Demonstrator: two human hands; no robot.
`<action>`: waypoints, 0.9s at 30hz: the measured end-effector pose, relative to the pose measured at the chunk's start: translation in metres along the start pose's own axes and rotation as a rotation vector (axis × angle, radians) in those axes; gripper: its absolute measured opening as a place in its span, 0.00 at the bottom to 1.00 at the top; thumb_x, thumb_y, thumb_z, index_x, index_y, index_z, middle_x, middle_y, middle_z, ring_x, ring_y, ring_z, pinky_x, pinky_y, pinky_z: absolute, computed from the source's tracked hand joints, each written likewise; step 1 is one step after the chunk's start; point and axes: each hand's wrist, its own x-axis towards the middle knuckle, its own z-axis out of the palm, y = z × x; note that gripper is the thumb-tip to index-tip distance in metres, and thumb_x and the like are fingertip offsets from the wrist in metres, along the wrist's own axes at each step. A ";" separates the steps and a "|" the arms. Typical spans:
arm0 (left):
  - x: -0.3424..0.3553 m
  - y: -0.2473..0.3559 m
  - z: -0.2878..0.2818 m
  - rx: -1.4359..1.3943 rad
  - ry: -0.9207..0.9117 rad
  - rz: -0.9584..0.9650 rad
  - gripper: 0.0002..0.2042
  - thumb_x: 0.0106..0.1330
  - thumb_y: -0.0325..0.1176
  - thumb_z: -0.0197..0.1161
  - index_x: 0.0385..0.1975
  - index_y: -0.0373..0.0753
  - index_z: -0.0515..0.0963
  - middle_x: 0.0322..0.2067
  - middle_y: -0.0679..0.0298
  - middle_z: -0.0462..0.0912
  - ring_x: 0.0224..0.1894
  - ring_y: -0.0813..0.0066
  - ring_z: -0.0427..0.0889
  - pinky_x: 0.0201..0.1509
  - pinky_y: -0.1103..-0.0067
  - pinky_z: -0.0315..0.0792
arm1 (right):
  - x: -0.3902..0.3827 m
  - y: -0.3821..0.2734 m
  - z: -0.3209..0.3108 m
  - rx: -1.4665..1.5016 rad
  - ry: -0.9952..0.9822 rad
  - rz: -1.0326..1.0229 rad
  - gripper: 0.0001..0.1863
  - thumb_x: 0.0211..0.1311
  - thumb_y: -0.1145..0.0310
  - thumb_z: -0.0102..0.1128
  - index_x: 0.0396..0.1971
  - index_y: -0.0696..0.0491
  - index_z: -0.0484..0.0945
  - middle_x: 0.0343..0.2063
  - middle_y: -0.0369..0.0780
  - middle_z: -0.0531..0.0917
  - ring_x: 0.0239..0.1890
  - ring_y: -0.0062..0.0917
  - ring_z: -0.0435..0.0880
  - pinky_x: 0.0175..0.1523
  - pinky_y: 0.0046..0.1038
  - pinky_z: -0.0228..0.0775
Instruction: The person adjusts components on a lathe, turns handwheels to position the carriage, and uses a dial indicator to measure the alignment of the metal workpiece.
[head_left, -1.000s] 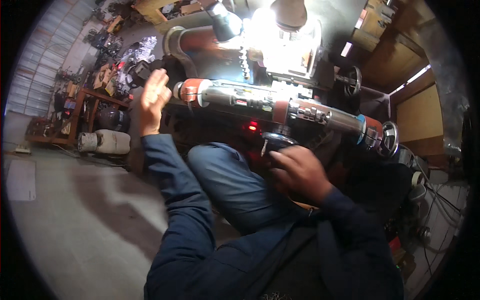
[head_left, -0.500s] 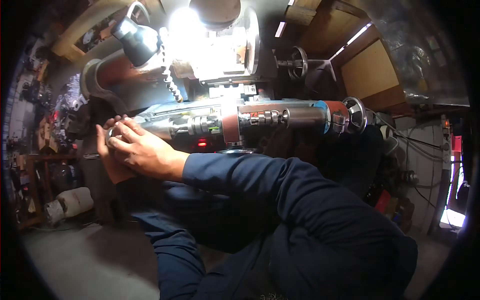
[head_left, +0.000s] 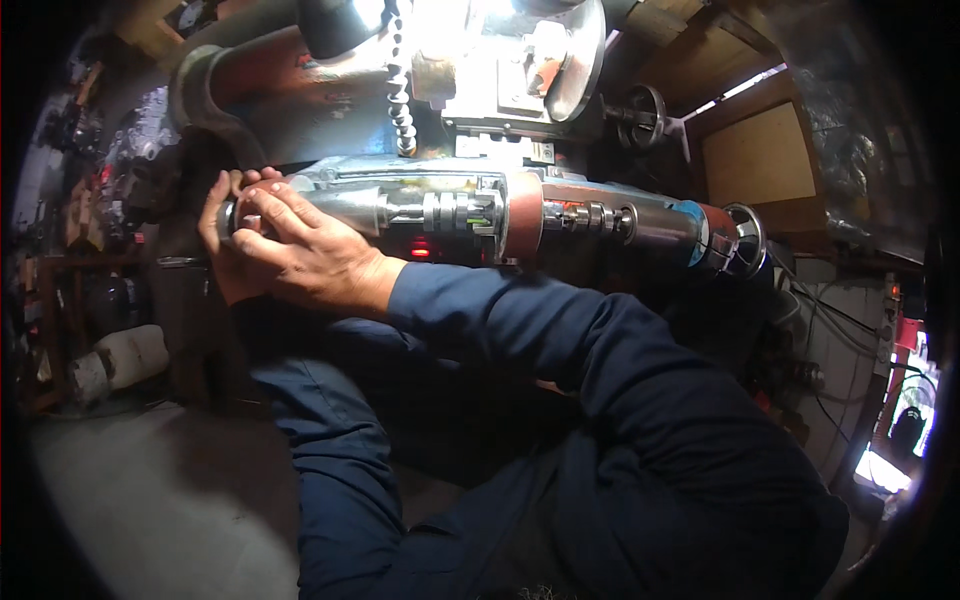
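Both my hands meet at the left end of a long metal-working machine (head_left: 340, 208). My right hand (head_left: 325, 258) lies over its round metal end (head_left: 227, 215), with the fingers curled round it. My left hand (head_left: 222, 262) is wrapped round the same end from the left side, partly covered by the right. The exact shape of the part under my palms is hidden. Just right of my hands, a shiny shaft with several collars (head_left: 455, 210) runs through a reddish-brown ring-shaped support (head_left: 523, 218).
Beyond the shaft stand a bright lit disc-shaped wheel (head_left: 578, 65), a dark lamp head (head_left: 335, 25) and a segmented hose (head_left: 402, 105). A handwheel (head_left: 747, 238) sits at the machine's right end. A red light (head_left: 420, 247) glows below the shaft. Cables (head_left: 825, 300) hang at right.
My view has shifted, so the machine's far parts appear higher and further right. Both hands stay on the machine's left end, the right hand's fingers slightly rearranged over it.
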 end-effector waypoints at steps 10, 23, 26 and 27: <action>0.021 0.005 -0.041 -0.240 -0.506 -0.214 0.14 0.75 0.42 0.49 0.42 0.39 0.78 0.48 0.58 0.83 0.61 0.62 0.76 0.73 0.64 0.63 | -0.004 -0.007 0.003 0.035 -0.100 -0.022 0.28 0.46 0.57 0.57 0.45 0.60 0.81 0.50 0.45 0.72 0.63 0.52 0.69 0.74 0.53 0.56; 0.006 0.016 -0.023 -0.327 -0.391 -0.234 0.16 0.74 0.39 0.49 0.46 0.33 0.78 0.47 0.54 0.82 0.57 0.57 0.78 0.69 0.63 0.68 | 0.013 -0.018 -0.006 0.055 -0.022 0.102 0.20 0.47 0.63 0.59 0.39 0.60 0.81 0.48 0.44 0.74 0.64 0.48 0.70 0.74 0.49 0.59; 0.007 0.020 -0.020 -0.263 -0.510 -0.243 0.17 0.74 0.40 0.48 0.48 0.33 0.77 0.48 0.53 0.82 0.58 0.57 0.77 0.69 0.63 0.68 | 0.008 -0.015 0.003 0.016 0.043 0.097 0.19 0.47 0.63 0.60 0.38 0.58 0.81 0.48 0.41 0.74 0.64 0.45 0.71 0.74 0.47 0.61; 0.003 0.018 -0.022 -0.257 -0.482 -0.237 0.18 0.74 0.41 0.47 0.49 0.33 0.76 0.49 0.53 0.81 0.59 0.57 0.77 0.70 0.63 0.68 | 0.006 -0.015 0.005 0.017 0.028 0.102 0.19 0.47 0.63 0.60 0.38 0.58 0.81 0.48 0.41 0.74 0.64 0.45 0.71 0.74 0.47 0.61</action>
